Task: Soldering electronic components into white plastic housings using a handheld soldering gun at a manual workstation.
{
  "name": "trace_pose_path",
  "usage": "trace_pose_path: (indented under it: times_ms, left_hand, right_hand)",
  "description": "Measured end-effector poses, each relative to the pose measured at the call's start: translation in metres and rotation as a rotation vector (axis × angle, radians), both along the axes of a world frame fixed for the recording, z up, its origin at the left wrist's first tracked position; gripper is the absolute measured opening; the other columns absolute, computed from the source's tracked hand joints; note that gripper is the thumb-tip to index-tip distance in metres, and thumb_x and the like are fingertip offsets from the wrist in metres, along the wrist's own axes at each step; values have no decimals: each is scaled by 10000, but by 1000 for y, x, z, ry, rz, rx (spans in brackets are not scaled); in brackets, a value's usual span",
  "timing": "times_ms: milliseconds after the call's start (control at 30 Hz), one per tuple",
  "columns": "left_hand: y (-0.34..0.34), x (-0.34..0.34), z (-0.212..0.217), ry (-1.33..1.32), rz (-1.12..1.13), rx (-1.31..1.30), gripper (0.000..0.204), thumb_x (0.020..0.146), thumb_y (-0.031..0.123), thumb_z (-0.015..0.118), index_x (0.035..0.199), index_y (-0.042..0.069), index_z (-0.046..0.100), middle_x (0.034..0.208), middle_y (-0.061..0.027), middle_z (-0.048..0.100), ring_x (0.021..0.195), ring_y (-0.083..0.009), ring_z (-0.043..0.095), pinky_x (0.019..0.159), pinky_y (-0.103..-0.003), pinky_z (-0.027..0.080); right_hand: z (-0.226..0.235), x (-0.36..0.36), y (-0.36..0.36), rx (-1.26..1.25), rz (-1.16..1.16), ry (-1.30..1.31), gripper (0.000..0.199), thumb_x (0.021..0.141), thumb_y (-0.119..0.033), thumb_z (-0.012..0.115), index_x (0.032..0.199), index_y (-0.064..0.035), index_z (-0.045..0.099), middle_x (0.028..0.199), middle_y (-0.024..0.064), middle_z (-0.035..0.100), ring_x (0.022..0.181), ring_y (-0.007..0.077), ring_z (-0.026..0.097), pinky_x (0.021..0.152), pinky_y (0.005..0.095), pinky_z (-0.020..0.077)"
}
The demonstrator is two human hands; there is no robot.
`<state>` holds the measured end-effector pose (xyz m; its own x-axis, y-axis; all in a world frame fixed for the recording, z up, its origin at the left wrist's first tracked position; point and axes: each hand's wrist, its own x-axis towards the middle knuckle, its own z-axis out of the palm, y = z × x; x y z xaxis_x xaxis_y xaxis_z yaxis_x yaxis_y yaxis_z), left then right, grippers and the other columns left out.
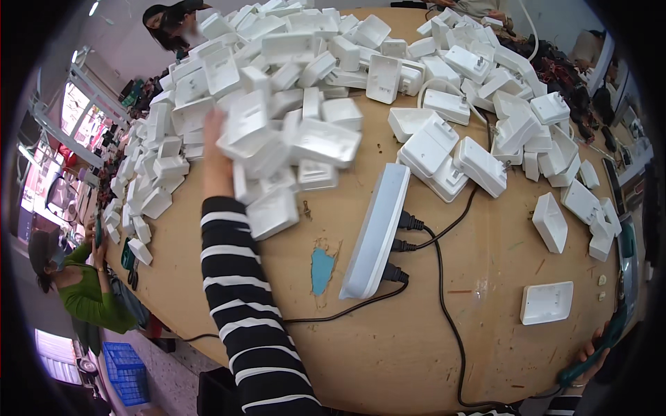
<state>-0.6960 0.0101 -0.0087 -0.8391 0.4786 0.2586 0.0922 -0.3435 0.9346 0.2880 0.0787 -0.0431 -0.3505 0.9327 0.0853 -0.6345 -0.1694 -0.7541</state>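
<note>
**Raking white casings off the heap: barely begun**

Left hand (214, 149) reaching into the pile of white plastic casings (277, 83), fingers buried, grip impossible to tell. Right hand (593, 353) closed round a green-handled tool (610, 333) at the tabletop (416, 347) edge. Few casings pulled clear near the power strip (378, 232); most heaped, judging by this.

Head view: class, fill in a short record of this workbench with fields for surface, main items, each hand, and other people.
Surface: round wooden table with a chipped blue patch
Main items: heap of white plastic housings; white power strip with black plugs and cables
Left hand: left hand reaches into the heap, blurred, striped sleeve; grip unclear
Right hand: right hand at the table's lower right edge, holding a green-handled tool
Other people: person in green at left; another person at the far side
</note>
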Motion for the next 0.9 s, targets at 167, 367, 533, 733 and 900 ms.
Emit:
trace_pose_path:
  times_ms: [167, 367, 533, 733, 900]
  left_hand:
    - [119, 111, 22, -47, -271, -71, 675, 800, 337, 678, 1335, 95, 344, 1173, -80, 524, 1037, -213, 544, 843, -331, 455]
    - [194, 196, 59, -54, -757, -360, 390, 839, 334, 603, 1165, 122, 577, 998, -49, 626, 853, -141, 613, 729, -297, 507]
    - [218, 306, 90, 141, -823, -425, 500, 815, 199, 621, 1274, 101, 448, 1069, -93, 597, 895, -183, 626, 703, -311, 544]
    - [244, 353, 116, 455, -989, -644, 740, 777, 189, 660, 1405, 117, 276, 1187, -140, 536, 996, -211, 597, 799, -334, 516]
    - [231, 396, 138, 582, -1030, -334, 699, 785, 225, 669, 1385, 98, 334, 1168, -129, 556, 1037, -195, 576, 866, -326, 474]
  right_hand:
    - [1, -25, -7, -7, -53, 14, 671, 949, -247, 477, 1458, -155, 50, 1313, 171, 444, 780, 187, 558, 602, 299, 525]
    - [3, -43, -21, 90, -135, -43, 644, 940, -263, 488, 1444, -105, 119, 1218, 152, 498, 706, 149, 567, 542, 260, 509]
    - [7, -55, -22, 91, -219, -90, 679, 915, -297, 535, 1421, -34, 167, 1138, 167, 516, 644, 137, 566, 491, 247, 513]
    - [3, -65, -16, 178, -79, -66, 681, 919, -284, 528, 1425, -35, 146, 1156, 182, 511, 684, 152, 589, 501, 256, 514]
    - [7, -77, -17, 149, -104, -34, 703, 896, -278, 570, 1411, -11, 174, 1132, 203, 526, 683, 169, 599, 517, 265, 531]
